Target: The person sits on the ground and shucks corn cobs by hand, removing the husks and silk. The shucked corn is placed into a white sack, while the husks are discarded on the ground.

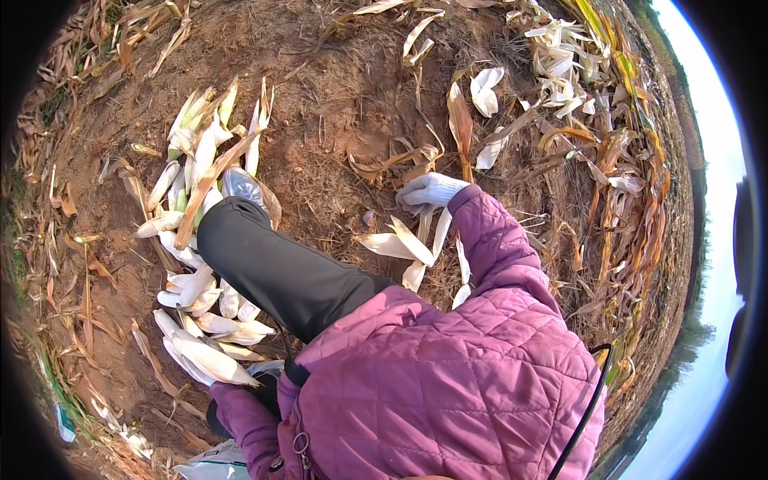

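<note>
My right hand (428, 190) wears a white glove and reaches forward to the soil from a purple quilted sleeve. Its fingers curl downward beside a dry brown corn leaf (461, 128), and whether they grip anything is hidden. Pale husk leaves (400, 244) lie just below the hand. My left hand is hidden; only its purple sleeve (240, 416) shows at the lower left. My leg in black trousers (272, 268) stretches to the left, its shoe (240, 186) against a pile of corn ears in pale husks (196, 304).
Bare reddish soil (336, 104) lies ahead. More pale husks (560, 72) and dry stalks pile up at the right. Corn ears (200, 144) continue past the shoe. Dry leaves ring the left edge. A white bag (210, 464) sits at the bottom.
</note>
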Demonstrator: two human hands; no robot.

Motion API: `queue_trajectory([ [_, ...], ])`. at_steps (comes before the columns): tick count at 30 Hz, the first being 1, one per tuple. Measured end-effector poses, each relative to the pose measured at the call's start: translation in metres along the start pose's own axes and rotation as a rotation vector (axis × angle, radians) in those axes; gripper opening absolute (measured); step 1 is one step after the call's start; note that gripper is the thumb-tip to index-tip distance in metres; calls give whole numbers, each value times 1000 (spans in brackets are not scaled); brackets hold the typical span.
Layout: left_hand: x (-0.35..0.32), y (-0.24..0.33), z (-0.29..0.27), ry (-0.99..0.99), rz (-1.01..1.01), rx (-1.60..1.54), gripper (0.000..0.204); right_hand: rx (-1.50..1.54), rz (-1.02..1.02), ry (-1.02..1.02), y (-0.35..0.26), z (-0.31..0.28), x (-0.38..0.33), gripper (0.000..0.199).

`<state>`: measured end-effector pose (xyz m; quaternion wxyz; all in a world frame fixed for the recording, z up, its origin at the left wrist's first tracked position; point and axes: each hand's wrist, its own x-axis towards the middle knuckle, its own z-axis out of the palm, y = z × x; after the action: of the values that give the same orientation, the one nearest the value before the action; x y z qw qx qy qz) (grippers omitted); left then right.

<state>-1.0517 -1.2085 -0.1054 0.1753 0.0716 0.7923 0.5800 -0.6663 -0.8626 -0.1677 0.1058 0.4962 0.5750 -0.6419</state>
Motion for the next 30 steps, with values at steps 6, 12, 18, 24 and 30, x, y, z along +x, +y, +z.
queue_trajectory([
  [6,-8,7,31,-99,41,373,60,-439,11,1061,86,-142,13,48],
  [12,6,1,59,-203,183,241,58,-396,396,1149,58,-197,20,84],
  [18,58,-18,108,-169,140,263,52,-465,317,1161,63,-257,50,106],
  [24,76,-64,121,-137,62,366,47,-758,525,1036,85,-312,84,122],
  [30,102,-67,170,-177,-202,327,54,-770,575,954,83,-345,115,122],
])
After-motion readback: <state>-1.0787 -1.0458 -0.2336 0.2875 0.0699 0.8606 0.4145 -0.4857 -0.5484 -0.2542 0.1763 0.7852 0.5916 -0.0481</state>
